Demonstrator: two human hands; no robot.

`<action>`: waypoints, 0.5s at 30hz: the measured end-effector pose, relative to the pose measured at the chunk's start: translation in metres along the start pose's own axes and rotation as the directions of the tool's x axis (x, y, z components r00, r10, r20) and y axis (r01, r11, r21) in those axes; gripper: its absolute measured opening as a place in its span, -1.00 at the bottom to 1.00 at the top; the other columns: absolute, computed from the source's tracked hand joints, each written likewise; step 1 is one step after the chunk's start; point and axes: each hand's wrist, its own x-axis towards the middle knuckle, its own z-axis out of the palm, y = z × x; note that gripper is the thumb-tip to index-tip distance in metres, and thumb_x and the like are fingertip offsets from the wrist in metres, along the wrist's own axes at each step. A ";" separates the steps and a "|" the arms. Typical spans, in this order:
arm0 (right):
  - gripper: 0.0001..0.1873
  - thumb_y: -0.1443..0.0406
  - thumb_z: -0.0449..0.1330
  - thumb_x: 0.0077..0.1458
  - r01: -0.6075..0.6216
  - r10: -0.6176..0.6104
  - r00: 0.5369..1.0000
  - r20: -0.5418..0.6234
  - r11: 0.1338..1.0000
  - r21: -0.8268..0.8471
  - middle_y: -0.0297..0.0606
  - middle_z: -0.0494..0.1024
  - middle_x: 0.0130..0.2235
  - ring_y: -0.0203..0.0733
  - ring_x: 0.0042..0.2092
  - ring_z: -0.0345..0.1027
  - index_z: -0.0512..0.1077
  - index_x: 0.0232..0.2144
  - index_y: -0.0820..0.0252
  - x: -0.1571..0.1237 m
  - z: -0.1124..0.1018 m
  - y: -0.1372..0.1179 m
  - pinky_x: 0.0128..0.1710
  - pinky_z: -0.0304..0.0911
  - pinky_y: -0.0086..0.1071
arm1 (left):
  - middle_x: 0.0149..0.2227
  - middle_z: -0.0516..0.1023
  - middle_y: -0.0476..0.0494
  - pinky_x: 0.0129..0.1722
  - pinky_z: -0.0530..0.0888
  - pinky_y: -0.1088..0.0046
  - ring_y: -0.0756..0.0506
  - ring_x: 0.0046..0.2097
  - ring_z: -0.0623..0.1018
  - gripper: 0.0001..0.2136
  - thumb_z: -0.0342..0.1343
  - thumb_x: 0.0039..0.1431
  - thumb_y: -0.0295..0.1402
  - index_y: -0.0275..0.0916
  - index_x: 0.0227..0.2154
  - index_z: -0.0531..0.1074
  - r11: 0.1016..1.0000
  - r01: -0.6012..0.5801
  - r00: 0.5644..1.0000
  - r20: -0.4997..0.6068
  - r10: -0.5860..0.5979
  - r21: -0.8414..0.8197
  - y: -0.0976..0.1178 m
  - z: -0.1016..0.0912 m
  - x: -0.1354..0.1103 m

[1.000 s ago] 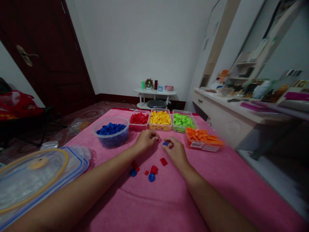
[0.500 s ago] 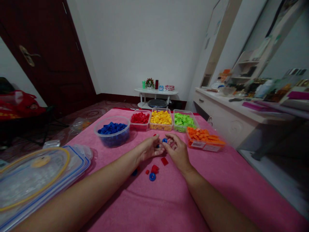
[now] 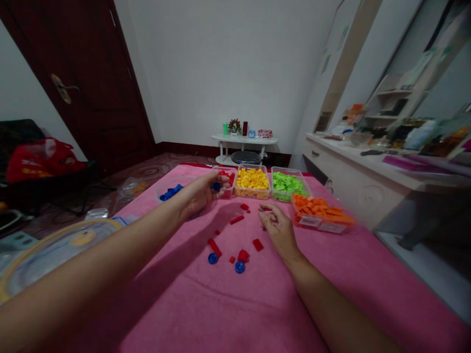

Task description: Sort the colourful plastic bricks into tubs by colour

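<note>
My left hand (image 3: pixel 201 195) is raised over the blue-piece tub and beside the red-piece box. Its fingers are curled around a small blue toy block piece (image 3: pixel 216 187), partly hidden by them. My right hand (image 3: pixel 277 228) rests low over the cloth, fingers loosely bent and apart, with nothing visible in them. Between the hands lie a long red block (image 3: pixel 237 219) and a flat red plate (image 3: pixel 258 244). Closer to me are a red bar (image 3: pixel 214 247), a blue wheel (image 3: pixel 213 258), a second blue wheel (image 3: pixel 240 266) and a red block (image 3: pixel 243 256).
Across the back stand boxes of red (image 3: pixel 230 177), yellow (image 3: pixel 252 179) and green pieces (image 3: pixel 288 185). An orange-piece box (image 3: pixel 321 211) is at right. The tub of blue pieces (image 3: pixel 171 192) lies partly behind my left arm. Clear lids (image 3: pixel 79 240) are at left.
My left hand has moved left and up, away from my right hand, carrying a blue piece. The blue wheel between my right fingertips is no longer visible there. The view has shifted slightly left.
</note>
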 end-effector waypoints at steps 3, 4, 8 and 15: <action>-0.69 0.13 0.13 0.12 0.002 -0.002 0.999 0.045 1.000 -0.002 -0.20 0.50 -0.28 -0.28 -0.43 0.33 0.43 -0.18 0.22 0.000 0.003 0.002 -0.42 0.30 -0.41 | -0.46 0.50 -0.22 -0.39 0.51 0.50 0.01 -0.45 0.50 -0.73 0.03 0.22 -0.26 -0.42 -0.36 0.45 0.967 -0.148 0.983 -0.078 0.168 0.207 0.031 -0.029 0.010; -0.69 0.13 0.13 0.12 0.003 -0.003 0.999 0.051 1.000 -0.002 -0.21 0.49 -0.30 -0.28 -0.43 0.33 0.44 -0.19 0.22 0.000 0.003 0.002 -0.42 0.30 -0.40 | -0.45 0.51 -0.23 -0.33 0.52 0.45 -0.01 -0.42 0.51 -0.73 0.06 0.19 -0.24 -0.42 -0.37 0.45 0.936 -0.169 0.974 -0.095 0.207 0.308 0.037 -0.040 0.013; -0.68 0.12 0.14 0.11 -0.006 0.005 0.999 0.051 1.000 0.006 -0.25 0.47 -0.37 -0.27 -0.45 0.34 0.44 -0.18 0.22 0.001 0.005 0.004 -0.42 0.31 -0.39 | -0.28 0.55 -0.22 -0.08 0.44 0.24 -0.14 -0.20 0.53 -0.74 0.12 0.09 -0.19 -0.31 -0.32 0.52 0.506 -0.189 0.908 -0.046 0.416 0.841 0.044 -0.069 0.019; -0.67 0.12 0.14 0.10 -0.018 0.018 0.999 0.031 1.000 0.012 -0.22 0.48 -0.33 -0.27 -0.45 0.35 0.43 -0.18 0.23 0.001 0.003 0.006 -0.46 0.32 -0.40 | -0.13 0.50 -0.19 -0.03 0.39 0.37 -0.10 -0.07 0.47 -0.80 0.02 0.14 -0.40 -0.25 -0.23 0.51 -0.225 -0.517 0.716 0.562 0.414 0.826 -0.007 -0.023 0.003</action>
